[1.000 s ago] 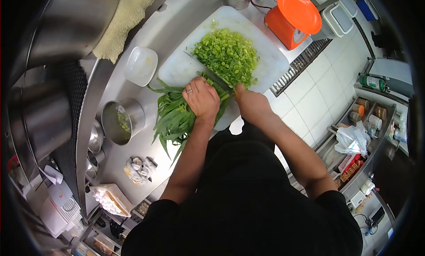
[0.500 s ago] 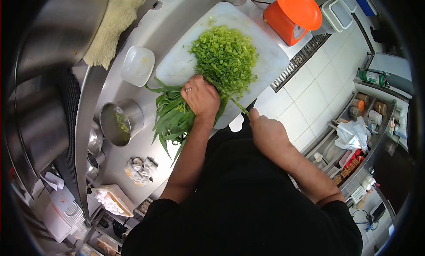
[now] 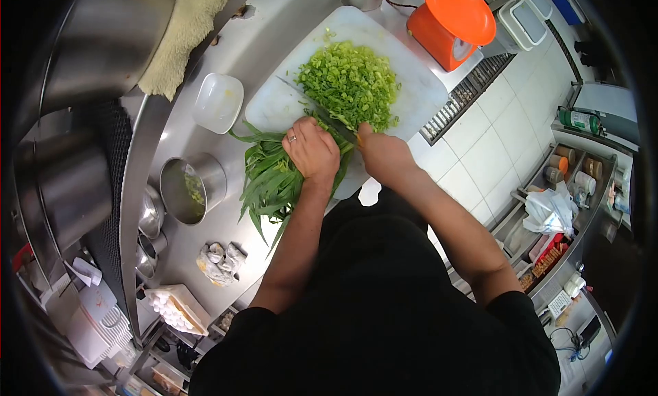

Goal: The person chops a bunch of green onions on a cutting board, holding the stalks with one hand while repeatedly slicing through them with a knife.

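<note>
chopped greens (image 3: 353, 81) on the cutting board (image 3: 274, 107); scale (image 3: 451, 27) to its right

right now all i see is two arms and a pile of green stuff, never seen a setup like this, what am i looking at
There is no robot here: these are a person's bare hands. Every picture comes from one camera worn on the person's head, looking forward and down, so you see roughly what they see.

The left hand holds a bunch of long green leaves at the edge of a white cutting board. The right hand grips a knife, its blade between the bunch and a heap of chopped greens on the board.

Around the board on the metal counter are a white dish, a metal pot with some green bits inside, and an orange scale.
</note>
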### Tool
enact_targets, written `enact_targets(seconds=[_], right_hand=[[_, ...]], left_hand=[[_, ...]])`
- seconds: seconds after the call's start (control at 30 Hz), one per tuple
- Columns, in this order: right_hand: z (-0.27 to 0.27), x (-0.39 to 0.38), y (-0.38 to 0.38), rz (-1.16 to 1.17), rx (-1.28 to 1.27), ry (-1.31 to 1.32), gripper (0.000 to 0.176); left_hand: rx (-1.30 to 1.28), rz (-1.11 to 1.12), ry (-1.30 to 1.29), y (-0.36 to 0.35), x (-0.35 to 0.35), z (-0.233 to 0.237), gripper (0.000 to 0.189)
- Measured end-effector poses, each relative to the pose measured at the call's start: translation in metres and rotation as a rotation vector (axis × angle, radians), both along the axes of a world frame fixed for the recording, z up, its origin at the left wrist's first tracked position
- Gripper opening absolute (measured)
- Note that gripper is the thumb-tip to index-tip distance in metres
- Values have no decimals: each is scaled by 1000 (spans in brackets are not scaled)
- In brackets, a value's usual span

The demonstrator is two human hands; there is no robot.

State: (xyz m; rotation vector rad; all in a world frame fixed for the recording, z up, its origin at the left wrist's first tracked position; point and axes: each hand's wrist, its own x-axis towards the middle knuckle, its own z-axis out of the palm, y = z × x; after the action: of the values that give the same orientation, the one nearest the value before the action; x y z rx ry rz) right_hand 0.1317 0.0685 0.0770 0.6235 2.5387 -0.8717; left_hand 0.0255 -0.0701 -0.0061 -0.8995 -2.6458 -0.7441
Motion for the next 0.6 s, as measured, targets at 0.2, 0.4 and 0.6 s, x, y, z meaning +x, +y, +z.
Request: enact_targets(seconds=[0.2, 0.4, 0.6], right_hand=[[65, 47, -9, 49, 41, -4, 20], [67, 75, -27, 40, 92, -78, 14], [21, 72, -32, 47, 95, -91, 17]], left_hand=[[22, 11, 28, 0, 1, -3, 20], [0, 1, -2, -1, 1, -5, 19], [-8, -2, 8, 2, -1, -3, 16]])
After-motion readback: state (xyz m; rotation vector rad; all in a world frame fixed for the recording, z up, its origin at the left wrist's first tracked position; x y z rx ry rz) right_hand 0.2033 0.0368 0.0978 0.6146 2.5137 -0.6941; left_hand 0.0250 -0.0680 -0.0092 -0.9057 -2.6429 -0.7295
